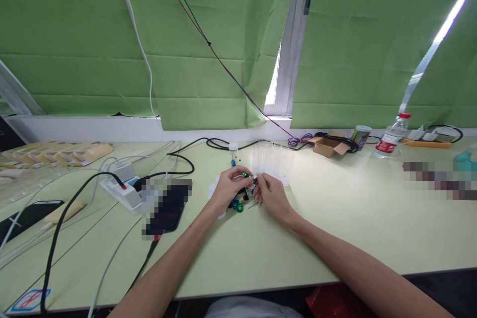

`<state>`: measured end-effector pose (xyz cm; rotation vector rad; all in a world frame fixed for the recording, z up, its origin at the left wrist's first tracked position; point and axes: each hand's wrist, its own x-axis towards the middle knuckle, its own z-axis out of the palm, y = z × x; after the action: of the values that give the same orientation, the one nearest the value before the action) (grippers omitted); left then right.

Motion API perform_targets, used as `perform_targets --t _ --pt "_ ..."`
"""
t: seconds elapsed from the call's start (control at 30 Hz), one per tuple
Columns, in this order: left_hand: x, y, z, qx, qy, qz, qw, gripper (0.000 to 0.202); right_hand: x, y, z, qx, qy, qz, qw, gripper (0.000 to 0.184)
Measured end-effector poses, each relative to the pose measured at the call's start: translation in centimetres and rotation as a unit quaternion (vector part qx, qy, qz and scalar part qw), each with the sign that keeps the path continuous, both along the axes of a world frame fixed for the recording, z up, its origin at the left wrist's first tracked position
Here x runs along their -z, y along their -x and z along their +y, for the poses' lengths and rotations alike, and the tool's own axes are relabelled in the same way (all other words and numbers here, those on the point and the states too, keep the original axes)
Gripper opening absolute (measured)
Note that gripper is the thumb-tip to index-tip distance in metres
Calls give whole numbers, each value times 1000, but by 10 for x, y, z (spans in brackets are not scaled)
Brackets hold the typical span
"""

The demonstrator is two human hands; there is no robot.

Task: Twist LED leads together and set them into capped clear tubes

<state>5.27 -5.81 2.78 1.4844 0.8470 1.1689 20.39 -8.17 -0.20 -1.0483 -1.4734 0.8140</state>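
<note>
Both of my hands meet over the middle of the pale green table (335, 228). My left hand (228, 187) is closed in a pinch on a small green bead (245, 175). My right hand (271, 193) is closed too, its fingertips pinching something thin that I cannot make out, right beside the bead. Under the hands lie loose blue and green beads (237, 205). Just behind them stand a small clear vial with a white cap (233, 153) and several clear plastic tubes (269, 158).
A white power strip (122, 190) with black and white cables lies at the left, next to a black phone (170, 207). A cardboard box (327, 146), a can (360, 135) and a water bottle (391, 140) stand at the back right. Green blinds hang behind.
</note>
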Motion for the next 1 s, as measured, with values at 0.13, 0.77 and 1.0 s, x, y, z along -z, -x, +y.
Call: perform_targets --t 0.13,0.77,1.0 --pt "0 -1 1 -12 7 -7 1000 29 -1 2 -1 -8 -18 32 999 35" --pt "0 1 1 -3 15 -10 1000 27 -2 1 -2 -1 -5 0 1000 43" --pt "-2 0 -1 8 16 2 1000 25 -2 1 -1 21 14 -22 999 50"
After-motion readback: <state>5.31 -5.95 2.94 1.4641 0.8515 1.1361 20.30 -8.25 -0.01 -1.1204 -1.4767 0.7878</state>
